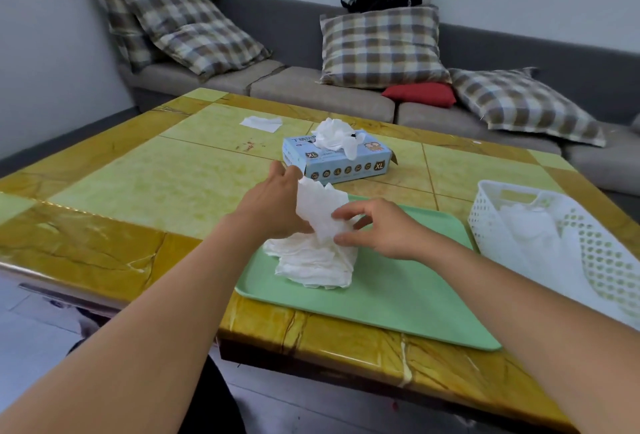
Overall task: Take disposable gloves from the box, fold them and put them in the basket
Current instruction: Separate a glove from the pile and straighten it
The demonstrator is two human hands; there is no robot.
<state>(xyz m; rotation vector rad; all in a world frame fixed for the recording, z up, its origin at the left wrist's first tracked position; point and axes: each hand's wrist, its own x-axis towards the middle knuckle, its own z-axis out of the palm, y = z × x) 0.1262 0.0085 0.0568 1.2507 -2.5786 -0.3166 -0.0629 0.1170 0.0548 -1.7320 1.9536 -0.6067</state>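
Observation:
A white disposable glove [320,214] is held up over the green tray [398,298]. My left hand [273,205] grips its left side and my right hand [377,229] pinches its right edge. Below it, more white gloves [315,262] lie crumpled on the tray. The blue glove box [337,160] stands behind the tray, with white gloves [337,136] bunched out of its top opening. The white perforated basket [568,246] sits at the right with white gloves inside.
One flat white glove or sheet [260,123] lies far back on the yellow tiled table [138,191]. A grey sofa [311,87] with checked cushions runs behind the table. The table's near edge is just in front of my arms.

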